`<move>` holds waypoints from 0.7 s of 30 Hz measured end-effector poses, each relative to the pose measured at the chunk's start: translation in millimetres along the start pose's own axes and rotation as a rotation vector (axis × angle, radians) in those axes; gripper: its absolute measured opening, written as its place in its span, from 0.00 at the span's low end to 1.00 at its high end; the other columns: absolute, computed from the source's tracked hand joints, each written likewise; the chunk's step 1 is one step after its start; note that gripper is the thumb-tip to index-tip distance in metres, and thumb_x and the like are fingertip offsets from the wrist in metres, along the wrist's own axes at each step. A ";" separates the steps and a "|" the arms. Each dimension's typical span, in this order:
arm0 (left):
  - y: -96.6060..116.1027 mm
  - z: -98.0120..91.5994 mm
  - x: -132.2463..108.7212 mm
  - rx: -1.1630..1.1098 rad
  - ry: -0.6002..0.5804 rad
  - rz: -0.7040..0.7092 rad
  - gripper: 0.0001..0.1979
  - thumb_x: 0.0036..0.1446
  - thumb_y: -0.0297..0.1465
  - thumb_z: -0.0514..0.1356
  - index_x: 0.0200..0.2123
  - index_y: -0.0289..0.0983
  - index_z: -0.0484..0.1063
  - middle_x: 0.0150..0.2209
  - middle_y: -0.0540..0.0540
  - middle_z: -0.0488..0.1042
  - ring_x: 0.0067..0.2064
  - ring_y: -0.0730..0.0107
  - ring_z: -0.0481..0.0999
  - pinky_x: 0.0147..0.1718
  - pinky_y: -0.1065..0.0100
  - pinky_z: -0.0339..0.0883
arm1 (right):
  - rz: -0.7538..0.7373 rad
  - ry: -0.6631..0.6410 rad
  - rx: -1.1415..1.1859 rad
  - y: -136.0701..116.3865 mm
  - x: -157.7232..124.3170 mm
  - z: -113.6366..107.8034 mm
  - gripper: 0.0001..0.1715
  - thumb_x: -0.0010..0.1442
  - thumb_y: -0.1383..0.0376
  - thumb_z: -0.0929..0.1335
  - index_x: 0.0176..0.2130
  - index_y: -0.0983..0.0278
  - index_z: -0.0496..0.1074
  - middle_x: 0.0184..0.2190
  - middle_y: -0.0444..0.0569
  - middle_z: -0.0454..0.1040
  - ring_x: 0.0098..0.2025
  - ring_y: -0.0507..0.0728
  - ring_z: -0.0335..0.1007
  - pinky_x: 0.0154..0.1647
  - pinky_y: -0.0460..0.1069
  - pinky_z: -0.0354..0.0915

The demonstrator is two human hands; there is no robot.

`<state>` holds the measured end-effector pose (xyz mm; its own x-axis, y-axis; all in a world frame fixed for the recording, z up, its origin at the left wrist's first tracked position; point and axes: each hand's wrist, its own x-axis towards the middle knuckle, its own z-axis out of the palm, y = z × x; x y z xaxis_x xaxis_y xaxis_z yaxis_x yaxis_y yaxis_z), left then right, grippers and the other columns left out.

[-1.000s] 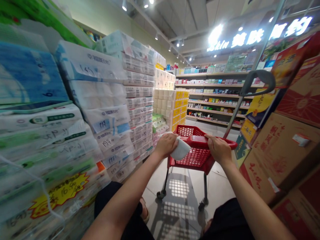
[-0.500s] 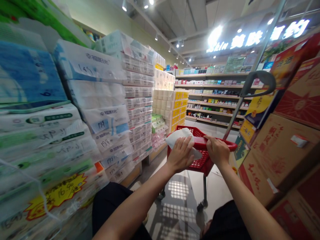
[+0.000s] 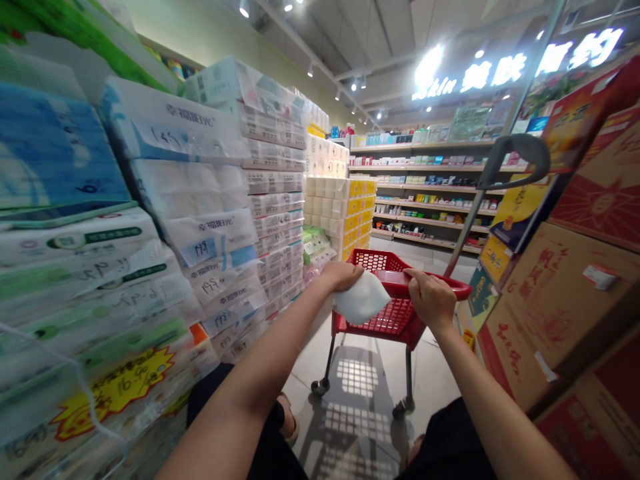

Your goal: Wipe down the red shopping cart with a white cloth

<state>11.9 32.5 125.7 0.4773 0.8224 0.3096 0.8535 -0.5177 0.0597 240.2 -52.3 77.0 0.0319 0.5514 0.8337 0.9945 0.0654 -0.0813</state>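
A red shopping cart [image 3: 381, 325] with a lattice basket stands right in front of me. My left hand [image 3: 342, 275] is closed over the left end of its handle, fingers curled round the far side and partly hidden. A white wipe [image 3: 361, 300], cloth or tissue I cannot tell, is held in that hand and hangs down over the near side of the handle. My right hand [image 3: 431, 297] is wrapped round the right part of the red cart handle [image 3: 393, 285], thumb side toward the middle.
Tall stacks of packaged tissue paper [image 3: 210, 233] line the left. Cardboard boxes [image 3: 555, 300] are piled on the right, beside a metal pole with a grey loop handle [image 3: 517, 160]. Shelves of small goods [image 3: 430, 190] stand at the back. Tiled floor [image 3: 305, 427] lies under the cart.
My left hand has slid left along the handle and turned over its end, and the wipe now hangs on the near side. My right hand keeps its grip.
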 end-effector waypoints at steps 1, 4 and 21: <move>2.7 -0.2 1.2 0.003 0.005 0.006 0.27 0.65 0.42 0.42 0.35 0.35 0.77 0.38 0.41 0.79 0.42 0.61 0.76 0.40 0.65 0.65 | -0.001 -0.002 0.004 0.0 -0.1 0.1 0.23 0.64 0.63 0.57 0.49 0.61 0.74 0.39 0.49 0.78 0.39 0.58 0.71 0.42 0.51 0.59; 16.1 9.7 -8.9 0.014 0.058 0.039 0.26 0.66 0.41 0.41 0.37 0.34 0.76 0.39 0.40 0.78 0.43 0.58 0.76 0.43 0.61 0.64 | -0.002 0.003 0.003 2.1 -0.1 1.6 0.23 0.64 0.63 0.57 0.49 0.62 0.74 0.40 0.49 0.78 0.39 0.58 0.71 0.43 0.51 0.58; -49.2 35.6 -36.7 -0.374 0.258 0.393 0.18 0.68 0.31 0.41 0.54 0.39 0.65 0.54 0.45 0.70 0.57 0.69 0.66 0.60 0.62 0.58 | -0.006 0.008 -0.006 33.4 -0.3 0.5 0.23 0.62 0.65 0.57 0.48 0.59 0.76 0.39 0.46 0.79 0.38 0.57 0.72 0.40 0.50 0.59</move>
<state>-40.1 36.2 77.6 0.6364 0.4929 0.5933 0.4693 -0.8579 0.2094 273.3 -49.9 73.7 0.0271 0.5441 0.8386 0.9953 0.0638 -0.0735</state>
